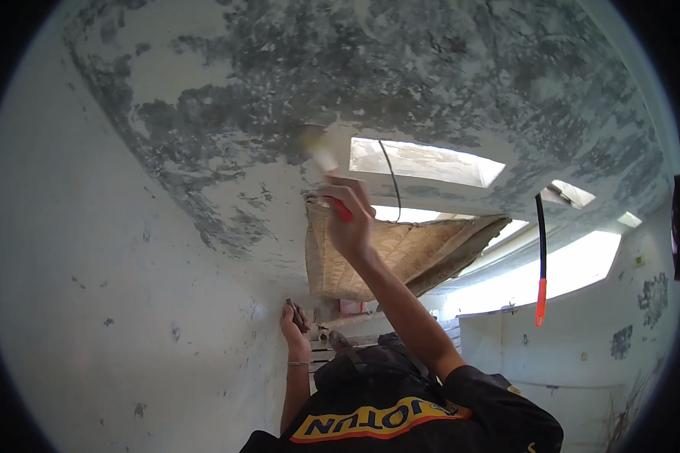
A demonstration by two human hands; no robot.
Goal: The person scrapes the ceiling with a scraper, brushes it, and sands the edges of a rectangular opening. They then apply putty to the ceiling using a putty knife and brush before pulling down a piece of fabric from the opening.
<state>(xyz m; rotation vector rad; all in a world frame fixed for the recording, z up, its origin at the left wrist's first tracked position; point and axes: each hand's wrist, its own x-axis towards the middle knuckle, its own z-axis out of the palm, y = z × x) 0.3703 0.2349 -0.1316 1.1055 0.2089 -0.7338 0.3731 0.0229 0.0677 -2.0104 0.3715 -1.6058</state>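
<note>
My right hand [349, 219] is closed around a paintbrush [323, 153] with a red handle, raised in front of me. The brush's pale bristle end is smeared by motion and overlaps the blotched grey-and-white plastered surface [227, 113]. Lower and to the left, my left hand [295, 332] is wrapped round a narrow dark object [298, 315]; I cannot tell its kind. That hand is close to the pale wall [128, 325], with a thin band on its wrist.
A creased brownish sheet [355, 260] hangs behind my right forearm. Beside it is a bright rectangular opening [423, 160] with a dark cable [392, 177] across it. Farther right, a black cord with an orange-red end [541, 302] dangles.
</note>
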